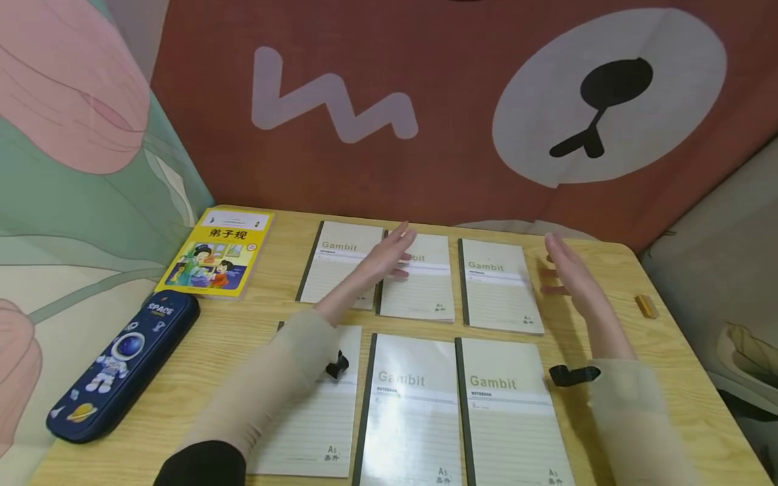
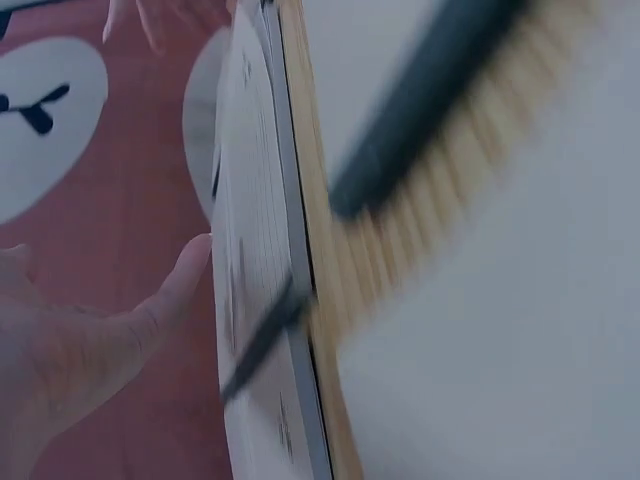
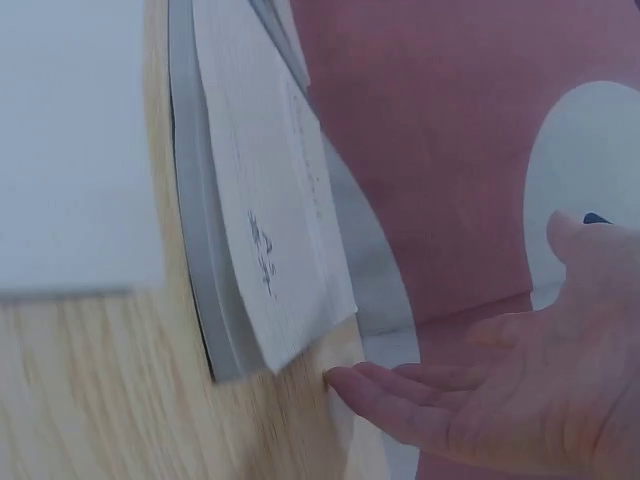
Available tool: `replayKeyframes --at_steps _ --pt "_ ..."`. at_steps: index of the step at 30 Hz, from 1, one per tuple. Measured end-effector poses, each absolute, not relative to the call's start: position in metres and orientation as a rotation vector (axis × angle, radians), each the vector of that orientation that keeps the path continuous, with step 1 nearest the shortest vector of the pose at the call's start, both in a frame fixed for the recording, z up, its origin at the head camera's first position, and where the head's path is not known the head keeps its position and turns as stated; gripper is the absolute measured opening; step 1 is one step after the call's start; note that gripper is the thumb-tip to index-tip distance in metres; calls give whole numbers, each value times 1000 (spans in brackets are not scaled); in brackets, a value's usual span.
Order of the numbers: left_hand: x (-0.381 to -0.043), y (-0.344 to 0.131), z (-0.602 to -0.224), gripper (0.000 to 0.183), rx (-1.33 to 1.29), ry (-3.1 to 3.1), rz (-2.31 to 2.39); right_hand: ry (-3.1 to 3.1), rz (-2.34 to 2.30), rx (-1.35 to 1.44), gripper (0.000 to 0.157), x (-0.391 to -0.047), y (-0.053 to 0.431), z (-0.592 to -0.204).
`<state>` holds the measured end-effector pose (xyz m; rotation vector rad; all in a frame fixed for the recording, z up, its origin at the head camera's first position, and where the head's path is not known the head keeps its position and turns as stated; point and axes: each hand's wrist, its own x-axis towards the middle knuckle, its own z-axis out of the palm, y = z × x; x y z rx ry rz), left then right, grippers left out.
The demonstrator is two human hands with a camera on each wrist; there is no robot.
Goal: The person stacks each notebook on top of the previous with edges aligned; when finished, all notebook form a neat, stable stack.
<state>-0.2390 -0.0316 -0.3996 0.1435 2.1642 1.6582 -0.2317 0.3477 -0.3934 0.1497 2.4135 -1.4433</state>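
Observation:
White notebooks with dark spines and "Gambit" on their covers lie flat in two rows of three. My left hand [image 1: 384,260] is held with fingers extended over the back-middle notebook [image 1: 419,293], overlapping the edge of the back-left notebook [image 1: 331,277] in the head view. Just right of the back-right notebook [image 1: 501,290] is my right hand [image 1: 574,273], its fingers spread and holding nothing. Nearer me are the front-left notebook [image 1: 322,428], partly hidden by my left sleeve, the shiny front-middle notebook [image 1: 410,412] and the front-right notebook [image 1: 513,418].
A dark blue pencil case [image 1: 124,364] with an astronaut lies at the left. Behind it rests a yellow picture book [image 1: 219,253]. A small brown block [image 1: 646,307] sits near the right edge of the wooden table [image 1: 656,398]. A printed curtain [image 1: 450,162] hangs behind.

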Motion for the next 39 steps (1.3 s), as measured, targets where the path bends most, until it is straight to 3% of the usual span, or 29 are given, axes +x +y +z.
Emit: replayKeyframes --at_steps 12,25,39 --pt "-232 29 -403 72 165 1820 1781 2387 -1378 134 95 -214 344 -391" --pt "-230 60 -404 72 -65 1642 1929 2361 -1309 122 95 -211 338 -386" --pt "-224 71 -408 70 -197 1565 1981 2374 -1149 221 106 -209 337 -387"
